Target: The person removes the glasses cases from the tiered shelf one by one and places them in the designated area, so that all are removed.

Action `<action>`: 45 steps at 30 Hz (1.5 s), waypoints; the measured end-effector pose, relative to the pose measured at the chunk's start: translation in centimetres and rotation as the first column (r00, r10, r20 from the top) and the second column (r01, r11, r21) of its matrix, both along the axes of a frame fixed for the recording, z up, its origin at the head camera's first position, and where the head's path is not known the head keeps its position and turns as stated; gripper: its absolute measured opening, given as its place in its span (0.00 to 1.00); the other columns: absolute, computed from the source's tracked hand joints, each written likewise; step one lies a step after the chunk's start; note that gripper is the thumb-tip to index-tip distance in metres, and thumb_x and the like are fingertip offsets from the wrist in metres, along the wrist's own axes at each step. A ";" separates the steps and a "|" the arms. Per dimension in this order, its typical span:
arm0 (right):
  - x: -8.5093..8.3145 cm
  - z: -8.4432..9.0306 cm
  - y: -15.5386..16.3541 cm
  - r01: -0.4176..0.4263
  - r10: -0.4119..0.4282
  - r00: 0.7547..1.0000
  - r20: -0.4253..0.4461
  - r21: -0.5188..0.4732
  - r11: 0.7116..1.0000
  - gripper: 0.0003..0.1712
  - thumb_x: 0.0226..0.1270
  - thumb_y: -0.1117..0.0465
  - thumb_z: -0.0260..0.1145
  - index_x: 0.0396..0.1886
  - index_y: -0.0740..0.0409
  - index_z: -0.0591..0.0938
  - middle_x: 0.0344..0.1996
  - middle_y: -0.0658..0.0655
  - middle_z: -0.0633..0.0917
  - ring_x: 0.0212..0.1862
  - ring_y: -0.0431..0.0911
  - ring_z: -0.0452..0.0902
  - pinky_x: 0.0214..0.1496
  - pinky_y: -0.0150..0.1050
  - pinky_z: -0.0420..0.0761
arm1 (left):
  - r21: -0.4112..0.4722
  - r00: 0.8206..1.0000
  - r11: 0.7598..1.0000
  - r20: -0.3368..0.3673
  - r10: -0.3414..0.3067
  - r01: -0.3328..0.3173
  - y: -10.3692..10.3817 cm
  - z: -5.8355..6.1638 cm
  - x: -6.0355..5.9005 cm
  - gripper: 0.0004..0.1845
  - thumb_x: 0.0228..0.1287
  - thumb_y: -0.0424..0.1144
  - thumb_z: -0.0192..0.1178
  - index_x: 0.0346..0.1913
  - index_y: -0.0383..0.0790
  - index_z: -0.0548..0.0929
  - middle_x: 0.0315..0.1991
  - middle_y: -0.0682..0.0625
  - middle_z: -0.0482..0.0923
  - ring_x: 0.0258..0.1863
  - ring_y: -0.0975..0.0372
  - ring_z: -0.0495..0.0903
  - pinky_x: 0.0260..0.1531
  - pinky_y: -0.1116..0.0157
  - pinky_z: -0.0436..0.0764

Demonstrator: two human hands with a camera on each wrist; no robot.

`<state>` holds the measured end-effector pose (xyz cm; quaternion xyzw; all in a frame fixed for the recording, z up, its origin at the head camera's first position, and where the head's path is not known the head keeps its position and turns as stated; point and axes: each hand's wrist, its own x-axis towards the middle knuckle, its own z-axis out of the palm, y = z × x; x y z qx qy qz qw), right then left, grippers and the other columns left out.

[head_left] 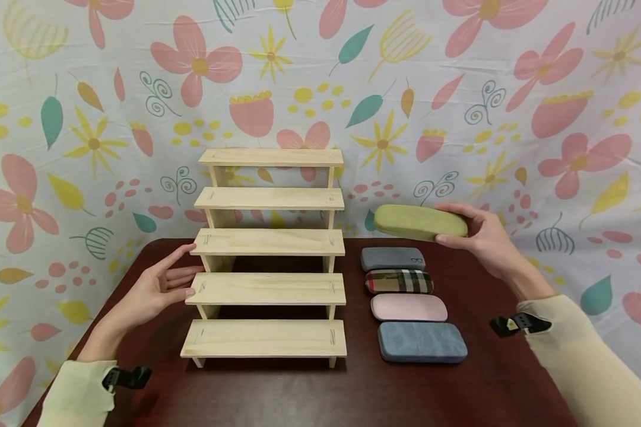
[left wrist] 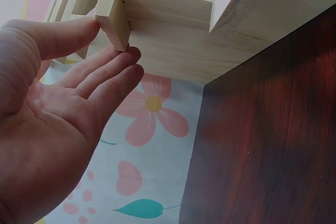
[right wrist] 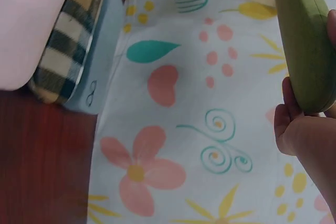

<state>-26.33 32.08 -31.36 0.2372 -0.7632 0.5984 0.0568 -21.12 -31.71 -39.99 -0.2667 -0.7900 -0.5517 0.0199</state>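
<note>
a: where's the work at?
b: the right hand grips a green glasses case by its end, lifted above the four cases lying on the bench, right of the wooden step shelf.
a: and the left hand?
b: open-fingered, steadying the shelf's left edge (holding nothing). next, i'd judge, carry the case left onto a step, level.

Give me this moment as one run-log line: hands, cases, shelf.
right hand: holds green glasses case in air | left hand: open, fingers touching wooden tiered shelf | four cases on table
</note>
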 end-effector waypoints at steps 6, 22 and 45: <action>0.8 -1.0 1.6 0.048 -0.048 0.999 0.002 0.054 0.997 0.33 0.68 0.78 0.71 0.72 0.67 0.76 0.60 0.54 0.79 0.51 0.44 0.80 0.48 0.31 0.84 | 0.005 1.000 1.000 -0.001 -0.007 0.007 -0.1 -0.2 0.0 0.46 0.69 0.18 0.64 0.85 0.39 0.55 0.67 0.17 0.68 0.62 0.69 0.80 0.46 0.65 0.87; 3.1 -5.5 7.2 0.162 -0.170 0.983 0.065 0.119 0.980 0.33 0.71 0.75 0.70 0.74 0.61 0.75 0.59 0.47 0.77 0.50 0.38 0.77 0.46 0.27 0.82 | 0.006 1.000 1.000 -0.021 -0.009 0.009 -0.4 -0.4 -0.3 0.47 0.69 0.18 0.64 0.85 0.38 0.54 0.68 0.17 0.66 0.63 0.68 0.79 0.46 0.65 0.87; 5.3 -11.2 14.1 0.301 -0.360 0.924 0.127 0.337 0.892 0.33 0.73 0.61 0.74 0.75 0.52 0.76 0.56 0.30 0.76 0.48 0.31 0.75 0.44 0.25 0.78 | 0.005 1.000 1.000 -0.010 -0.004 0.005 -0.2 -0.5 -0.1 0.46 0.70 0.19 0.64 0.85 0.39 0.55 0.68 0.18 0.68 0.63 0.68 0.79 0.47 0.64 0.86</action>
